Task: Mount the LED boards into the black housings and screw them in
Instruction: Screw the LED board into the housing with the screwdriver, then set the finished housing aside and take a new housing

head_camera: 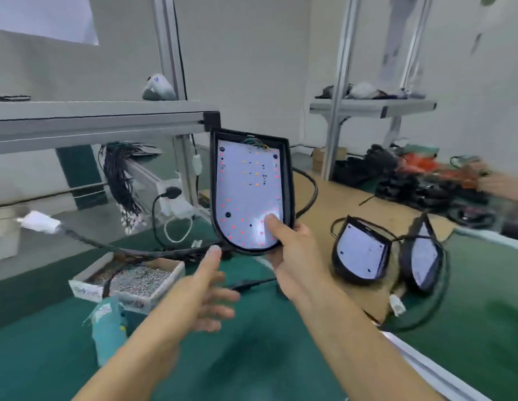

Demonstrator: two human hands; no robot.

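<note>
At frame centre, the right hand [292, 250] grips a lit LED board [247, 195] in its black housing [288, 180], thumb pressing; the left hand [207, 287] reaches relaxed, so the unsecured board could slip out.

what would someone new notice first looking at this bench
First, the lit LED board in its black housing, held upright at centre by the right hand, thumb pressing the board. The left hand reaches open below it. Two more housings lie at right, a tray of screws at left.
</note>
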